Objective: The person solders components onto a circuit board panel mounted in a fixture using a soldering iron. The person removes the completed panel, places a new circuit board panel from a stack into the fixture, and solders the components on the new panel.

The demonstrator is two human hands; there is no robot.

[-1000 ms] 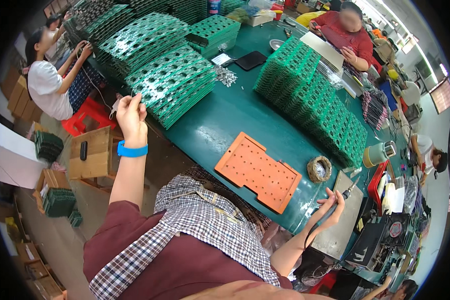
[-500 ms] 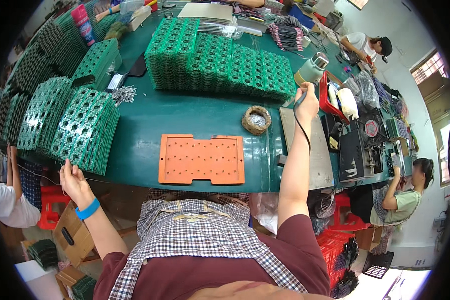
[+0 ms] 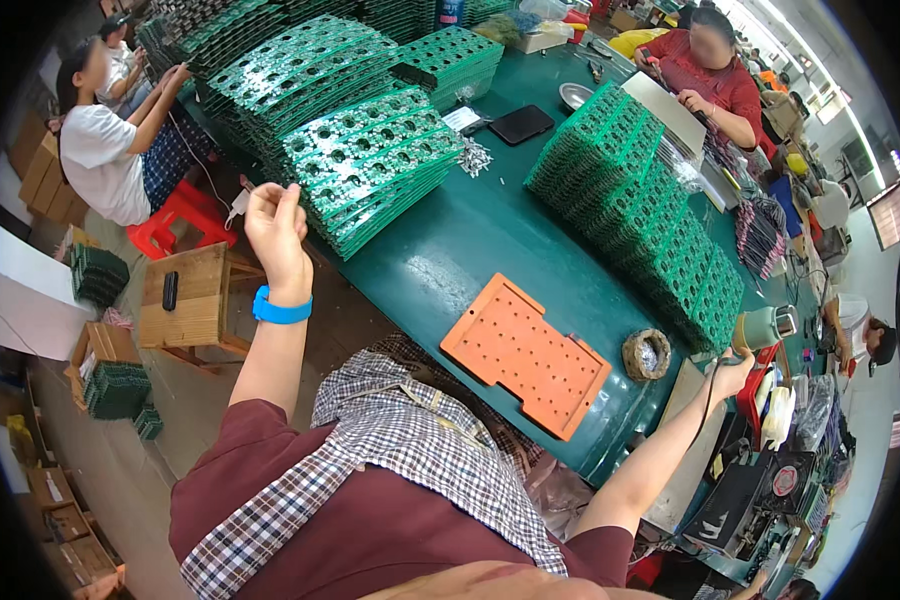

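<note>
Left hand (image 3: pixel 278 232), beside stacked green boards (image 3: pixel 372 150); long axis — slanting away, rightward

- A glossy green worktable (image 3: pixel 450 245) carries piled goods in a busy workshop.
- At its left edge stand stacks of green rectangular panels (image 3: pixel 375 150) with round dark spots.
- Opposite, a long stepped row of similar green panels (image 3: pixel 642 218).
- Between them, a flat black rectangular object (image 3: pixel 522 125) lies near loose silvery pieces (image 3: pixel 474 157).
- In front, a notched orange plate (image 3: pixel 526 356) rests near a round brown-rimmed bowl (image 3: pixel 630 358).
</note>
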